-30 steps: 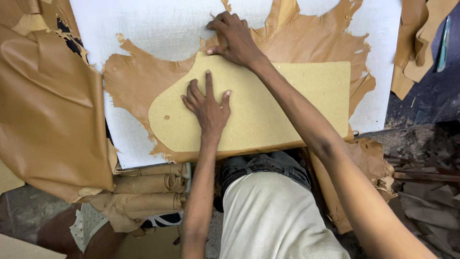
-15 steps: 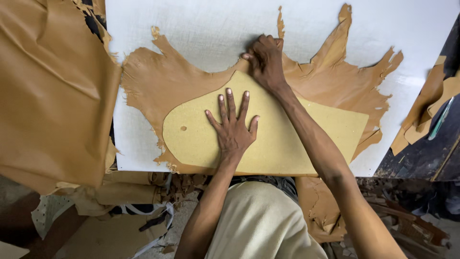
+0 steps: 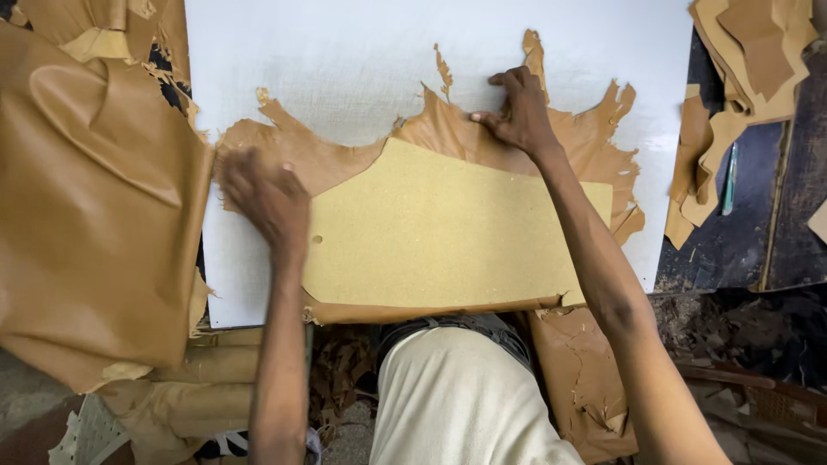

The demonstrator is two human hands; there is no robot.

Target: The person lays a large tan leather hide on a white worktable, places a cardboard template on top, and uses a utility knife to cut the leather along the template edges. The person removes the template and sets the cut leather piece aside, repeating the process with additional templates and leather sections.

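At the far left, a large tan leather sheet point(image 3: 95, 224) hangs over the edge of the white surface point(image 3: 345, 60). Just right of it, the left hand point(image 3: 265, 200) rests on the left part of the ragged brown leather hide point(image 3: 301, 159), beside the rounded end of the pale yellow template board point(image 3: 439, 241); the hand is blurred, so whether its fingers are spread cannot be told. The board lies flat on the hide, near the surface's near edge. Further right, the right hand point(image 3: 517, 112) presses curled fingers on the hide at the board's far edge. At the far right, leather scraps point(image 3: 741, 69) lie piled on a dark top.
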